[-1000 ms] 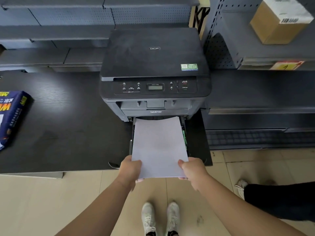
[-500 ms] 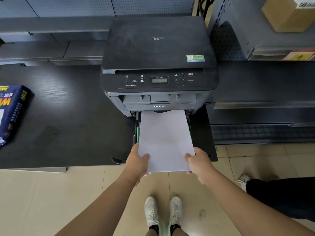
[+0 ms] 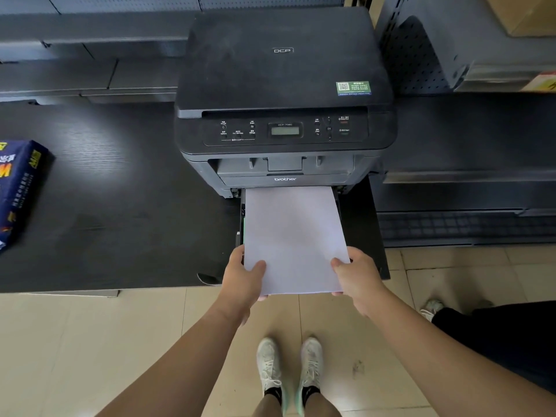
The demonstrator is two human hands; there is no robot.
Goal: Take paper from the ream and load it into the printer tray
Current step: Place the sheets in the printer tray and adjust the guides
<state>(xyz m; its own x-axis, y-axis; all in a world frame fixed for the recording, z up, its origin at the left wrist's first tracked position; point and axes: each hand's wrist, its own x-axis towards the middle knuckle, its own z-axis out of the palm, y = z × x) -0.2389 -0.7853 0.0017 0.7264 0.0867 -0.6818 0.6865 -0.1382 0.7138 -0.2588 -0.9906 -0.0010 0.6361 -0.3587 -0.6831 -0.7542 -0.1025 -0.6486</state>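
A stack of white paper [image 3: 293, 236] lies lengthwise over the pulled-out tray [image 3: 241, 224] of the black printer [image 3: 282, 85]. Its far edge sits under the printer's front. My left hand [image 3: 242, 278] grips the near left corner of the paper, thumb on top. My right hand [image 3: 356, 276] grips the near right corner the same way. The near end of the stack juts past the table edge. The blue ream wrapper [image 3: 18, 188] lies at the far left of the table.
The printer stands on a dark table [image 3: 120, 191]. Grey shelving [image 3: 469, 145] rises to the right, with a cardboard box [image 3: 529, 13] at the top right. Another person's dark trouser leg and shoe [image 3: 433, 307] stand on the tiled floor at the right.
Both hands have pushed the paper stack forward, deeper into the tray under the printer. The camera has moved closer and tilted down a little.
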